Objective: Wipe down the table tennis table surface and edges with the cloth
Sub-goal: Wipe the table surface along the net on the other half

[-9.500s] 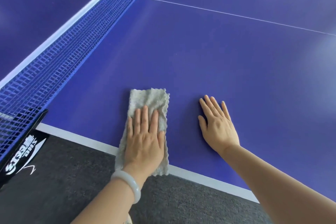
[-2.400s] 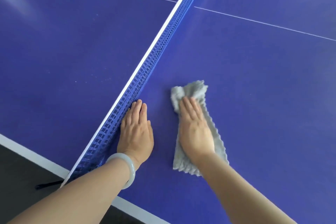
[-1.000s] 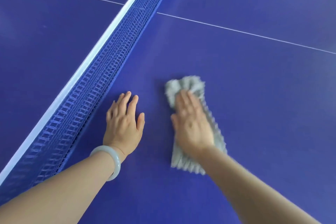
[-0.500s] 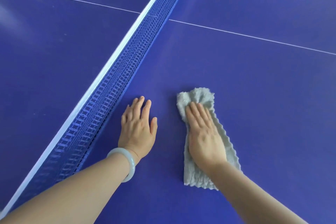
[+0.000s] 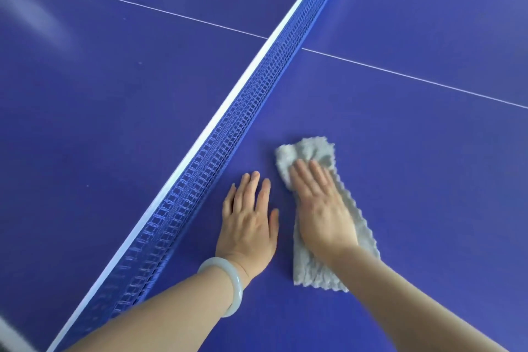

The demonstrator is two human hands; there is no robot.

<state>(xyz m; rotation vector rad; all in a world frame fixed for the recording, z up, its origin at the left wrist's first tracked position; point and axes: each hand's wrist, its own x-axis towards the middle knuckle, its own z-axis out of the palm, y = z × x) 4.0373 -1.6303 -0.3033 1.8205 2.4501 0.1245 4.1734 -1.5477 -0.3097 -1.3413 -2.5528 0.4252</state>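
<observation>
Right now the cloth [image 5: 313, 149] lies flat on the blue table [image 5: 414, 186], on the half to the right of the net [image 5: 217, 157], well short of the thin white centre line [image 5: 400, 75]. The right hand [image 5: 323, 208] presses down on it, fingers straight and close together, not curled round the fabric; palm and fingers cover the middle. The cloth's far end, a little bunched, shows just past the fingertips, and its near end sticks out behind the wrist. Its long axis follows the forearm, roughly parallel to the net.

The left hand [image 5: 248, 220] rests flat on bare table between the cloth and the net, fingers straight and slightly spread, holding nothing; its thumb sits just beside the cloth's edge, and I cannot tell whether they touch. A pale bracelet [image 5: 228, 280] circles that wrist.

The step in hand looks like wiping the strip beside the net. Since the cloth runs lengthways under the right hand, a push forward would cover a narrow band. A sweep toward the net would meet the left hand first.
</observation>
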